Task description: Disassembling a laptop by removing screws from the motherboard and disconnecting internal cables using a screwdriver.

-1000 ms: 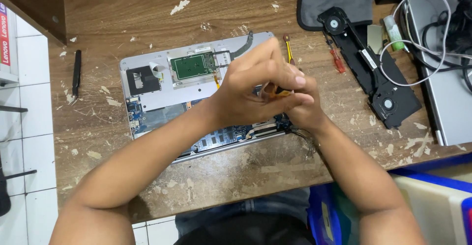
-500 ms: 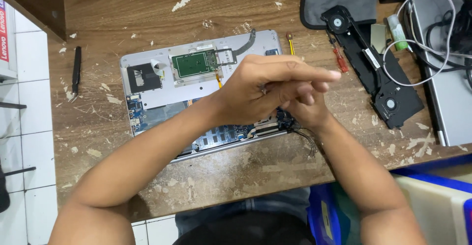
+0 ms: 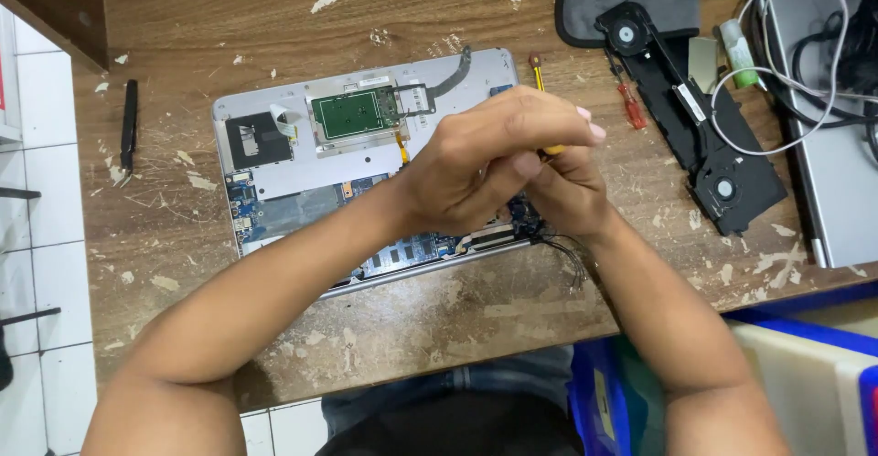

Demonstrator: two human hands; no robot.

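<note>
Head view shows the left hand now flattened over the right hand, whose grip encloses a yellow-handled screwdriver above the opened laptop.

Left hand overlaps right hand above the opened laptop base; black fan assembly lies to its right.

Both forearms are bare to the elbow and beyond, with no sleeves, watch, bracelet or rings in view. The left hand and right hand wear no gloves, and the fingers have short, plain nails. At the bottom edge, blue denim trousers and a dark top show.
</note>
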